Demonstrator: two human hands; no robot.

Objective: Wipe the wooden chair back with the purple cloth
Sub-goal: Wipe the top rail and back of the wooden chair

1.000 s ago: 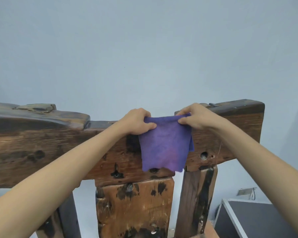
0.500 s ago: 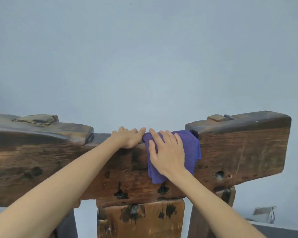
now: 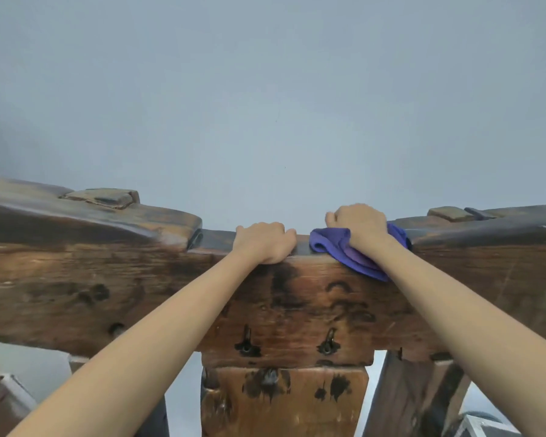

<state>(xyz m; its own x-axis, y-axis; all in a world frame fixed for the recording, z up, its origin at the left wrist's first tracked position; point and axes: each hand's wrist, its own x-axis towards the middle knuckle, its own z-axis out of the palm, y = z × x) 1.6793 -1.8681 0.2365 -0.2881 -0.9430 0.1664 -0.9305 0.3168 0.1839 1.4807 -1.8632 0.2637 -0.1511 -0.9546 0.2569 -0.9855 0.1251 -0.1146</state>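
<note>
The wooden chair back (image 3: 133,279) is a thick, dark, worn top rail spanning the whole width, with a lowered middle section. The purple cloth (image 3: 338,247) lies bunched on the top edge of that middle section, a corner hanging over the front face. My right hand (image 3: 360,223) presses down on the cloth, fingers curled over the far edge of the rail. My left hand (image 3: 265,242) grips the bare top edge just left of the cloth, not touching it.
A central wooden splat (image 3: 284,402) and a slanted post (image 3: 413,398) run down below the rail. A plain grey-blue wall (image 3: 265,105) stands close behind the chair. A pale box edge (image 3: 476,425) shows at bottom right.
The cloth went from hanging flat on the front face to bunched on the rail's top edge. My right hand moved up and right with it. The left hand stayed on the rail.
</note>
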